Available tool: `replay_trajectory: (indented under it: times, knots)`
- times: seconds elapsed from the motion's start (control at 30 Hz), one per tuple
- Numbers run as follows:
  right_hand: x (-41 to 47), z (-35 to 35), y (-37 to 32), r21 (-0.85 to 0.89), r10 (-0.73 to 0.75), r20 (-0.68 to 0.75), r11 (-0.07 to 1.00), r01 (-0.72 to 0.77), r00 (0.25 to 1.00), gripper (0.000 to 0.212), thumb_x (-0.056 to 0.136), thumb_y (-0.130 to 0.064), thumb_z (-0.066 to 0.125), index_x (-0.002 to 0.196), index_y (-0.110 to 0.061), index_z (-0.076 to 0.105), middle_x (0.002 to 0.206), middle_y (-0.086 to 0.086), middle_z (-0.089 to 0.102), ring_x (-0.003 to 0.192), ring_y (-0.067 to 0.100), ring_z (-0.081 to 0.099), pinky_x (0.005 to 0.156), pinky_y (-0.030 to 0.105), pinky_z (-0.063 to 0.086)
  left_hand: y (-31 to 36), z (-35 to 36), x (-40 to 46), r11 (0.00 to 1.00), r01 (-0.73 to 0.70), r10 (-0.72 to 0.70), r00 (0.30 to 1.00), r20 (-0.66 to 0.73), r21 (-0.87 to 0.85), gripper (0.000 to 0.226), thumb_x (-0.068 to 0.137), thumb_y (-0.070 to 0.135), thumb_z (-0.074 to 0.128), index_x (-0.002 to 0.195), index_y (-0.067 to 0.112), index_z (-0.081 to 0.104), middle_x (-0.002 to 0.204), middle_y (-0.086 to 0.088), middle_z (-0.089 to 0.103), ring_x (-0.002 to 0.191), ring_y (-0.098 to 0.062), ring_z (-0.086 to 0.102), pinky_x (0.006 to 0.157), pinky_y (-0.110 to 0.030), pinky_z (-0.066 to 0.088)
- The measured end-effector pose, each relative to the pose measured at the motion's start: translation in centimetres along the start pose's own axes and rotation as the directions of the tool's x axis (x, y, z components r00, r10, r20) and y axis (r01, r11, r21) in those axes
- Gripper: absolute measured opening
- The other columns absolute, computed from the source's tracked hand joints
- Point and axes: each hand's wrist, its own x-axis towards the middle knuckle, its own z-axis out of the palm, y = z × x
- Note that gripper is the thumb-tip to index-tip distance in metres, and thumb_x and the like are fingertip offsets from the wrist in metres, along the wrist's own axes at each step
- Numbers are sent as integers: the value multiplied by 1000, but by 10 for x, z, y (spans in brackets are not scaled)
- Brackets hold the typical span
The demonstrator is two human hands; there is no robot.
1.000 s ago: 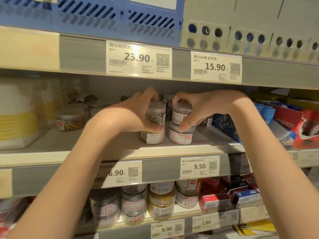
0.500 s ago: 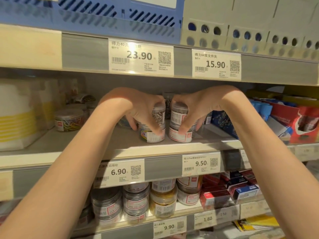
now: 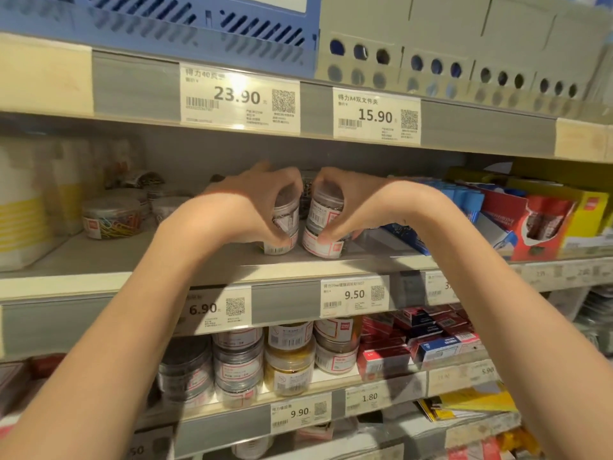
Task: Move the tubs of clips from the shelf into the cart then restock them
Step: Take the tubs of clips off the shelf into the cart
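Note:
Two stacks of clear round tubs of clips stand side by side on the middle shelf (image 3: 232, 263). My left hand (image 3: 262, 207) curls over the left stack (image 3: 285, 224), fingers reaching down to its lower tub. My right hand (image 3: 345, 207) grips the right stack (image 3: 323, 227), thumb on the lower tub's red-and-white label. Both stacks rest on the shelf board. More tubs sit behind them, mostly hidden by my hands. A tub of coloured clips (image 3: 111, 219) stands apart at the left.
White-and-yellow packs (image 3: 23, 210) fill the shelf's left end; blue, red and yellow boxes (image 3: 537, 220) crowd its right. The shelf below carries stacked tubs (image 3: 288, 360) and small red boxes (image 3: 414, 343). Blue and grey file holders (image 3: 431, 44) stand above. No cart is in view.
Both hands have slid from the stacks' tops down their sides, fingers now reaching the lower tubs. The stacks stay on the shelf.

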Motion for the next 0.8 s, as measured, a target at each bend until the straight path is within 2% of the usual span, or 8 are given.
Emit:
replay_trajectory:
  times: [0.1,0.2,0.33,0.47,0.6,0.7,0.8]
  knots:
    - [-8,7,2,-136,-74,-148,989,53,986,60,65,-23,80,113,-24,43,110,0,53,95,18,57,79,35,53,8,6,-11,999,23,-19,989,-147,26,48,67,35,76,102,40,43,107,7,42,89,-25,57,82,-39,48]
    - [-22,19,7,-190,-191,-346,973,131,918,57,68,-27,77,114,-25,44,111,-1,44,95,22,53,83,38,47,16,10,-24,996,15,16,943,-332,91,46,71,38,73,104,39,42,106,7,40,86,-29,58,75,-41,50]
    - [-44,27,19,-391,-318,-488,912,122,813,57,75,-31,72,122,-24,40,119,3,39,95,32,56,72,43,49,38,19,-49,974,35,85,856,-510,223,53,72,33,75,115,30,43,96,2,33,79,-36,57,60,-37,40]
    - [-83,26,34,-563,-452,-541,821,94,710,63,73,-16,74,121,-24,34,123,8,38,100,33,50,55,41,48,71,28,-68,975,-69,180,796,-577,209,62,67,25,79,118,28,46,115,-5,43,92,-30,56,58,-37,42]
    - [-141,18,54,-550,-412,-614,835,9,674,73,68,-8,78,121,-26,30,126,6,36,104,30,48,58,45,52,116,38,-74,970,-168,240,786,-569,178,62,68,27,79,119,29,44,119,-4,42,98,-28,55,61,-40,45]
    - [-196,17,76,-455,-329,-668,890,-16,668,69,69,-16,78,119,-26,32,124,7,39,100,28,50,60,43,52,150,58,-74,960,-255,275,799,-535,113,57,71,32,77,116,32,43,118,-1,41,98,-27,56,63,-45,50]
    - [-251,28,103,-324,-182,-709,942,-86,681,59,74,-26,76,118,-26,37,119,-1,37,93,18,49,59,41,51,183,96,-69,941,-339,301,830,-470,5,52,73,37,74,114,35,43,116,0,42,92,-29,57,62,-46,51]
